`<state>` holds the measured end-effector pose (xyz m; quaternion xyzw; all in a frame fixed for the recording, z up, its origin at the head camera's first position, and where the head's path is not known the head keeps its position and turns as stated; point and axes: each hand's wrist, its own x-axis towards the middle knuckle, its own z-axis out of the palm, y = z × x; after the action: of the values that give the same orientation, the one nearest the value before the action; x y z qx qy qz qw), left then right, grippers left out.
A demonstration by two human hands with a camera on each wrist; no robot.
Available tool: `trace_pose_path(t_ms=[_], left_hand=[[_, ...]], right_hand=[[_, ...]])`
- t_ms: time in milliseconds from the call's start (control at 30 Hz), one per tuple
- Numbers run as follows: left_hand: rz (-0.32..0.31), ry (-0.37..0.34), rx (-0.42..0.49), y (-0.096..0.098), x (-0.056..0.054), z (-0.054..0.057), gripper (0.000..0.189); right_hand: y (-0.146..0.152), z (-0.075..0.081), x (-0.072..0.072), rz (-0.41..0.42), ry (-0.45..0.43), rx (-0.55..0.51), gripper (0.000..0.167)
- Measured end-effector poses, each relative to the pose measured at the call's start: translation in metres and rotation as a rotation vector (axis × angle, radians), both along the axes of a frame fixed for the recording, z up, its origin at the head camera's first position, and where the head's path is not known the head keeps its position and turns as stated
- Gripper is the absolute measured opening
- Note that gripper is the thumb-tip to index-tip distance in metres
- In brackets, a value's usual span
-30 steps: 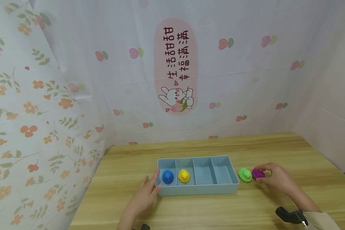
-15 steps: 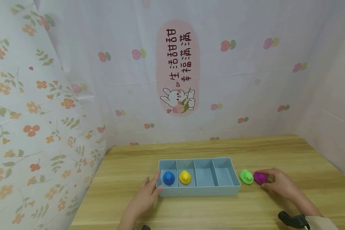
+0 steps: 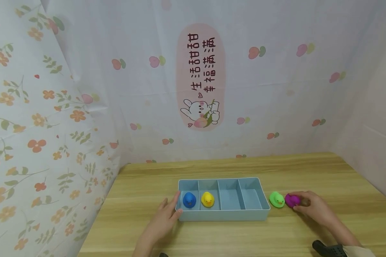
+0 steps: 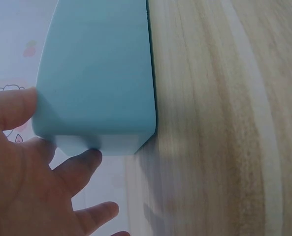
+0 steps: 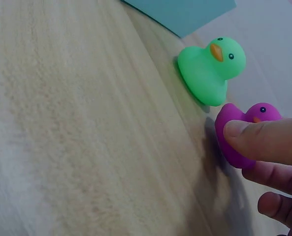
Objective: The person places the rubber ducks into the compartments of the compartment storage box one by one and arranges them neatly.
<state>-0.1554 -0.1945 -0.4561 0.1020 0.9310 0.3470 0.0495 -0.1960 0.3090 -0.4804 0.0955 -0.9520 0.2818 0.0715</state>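
Observation:
My left hand [image 3: 162,218] touches the left end of a light blue divided box [image 3: 223,215], thumb at the front rim and extended fingers along the end wall. A blue rubber duck [image 3: 189,200] sits in the leftmost compartment, with a yellow rubber duck [image 3: 207,200] in the one beside it. Right of the box, my right hand [image 3: 316,208] pinches a purple rubber duck [image 3: 290,200]; in the right wrist view the thumb [image 5: 264,140] lies across the duck's side. Just left of that duck, a green rubber duck [image 3: 277,200] stands on the table.
The box's two right compartments hold nothing. A wood-grain table [image 3: 231,239] carries everything. Behind it hangs a white printed curtain [image 3: 141,107], with a floral sheet [image 3: 51,160] along the left side.
My right hand has shifted its hold on the purple duck, and more of the duck shows between the fingers. The whole head view has drifted slightly. The left hand stays at the box.

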Motion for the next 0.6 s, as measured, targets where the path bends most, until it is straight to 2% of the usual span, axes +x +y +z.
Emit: trace_pose_path(t_ms=[233,467,600], left_hand=[[0.003,0.001,-0.001,0.000,0.000,-0.002,0.058],[-0.006,0.025,0.008,0.000,-0.002,-0.002,0.057],[0.002,0.008,-0.003,-0.001,-0.002,-0.003,0.058]], right_hand=[[-0.001,0.007,0.001,0.023,0.070,-0.017,0.042],[-0.009,0.022,0.002,0.015,0.084,-0.017,0.041],[-0.013,0.029,0.002,0.021,0.102,-0.012,0.038]])
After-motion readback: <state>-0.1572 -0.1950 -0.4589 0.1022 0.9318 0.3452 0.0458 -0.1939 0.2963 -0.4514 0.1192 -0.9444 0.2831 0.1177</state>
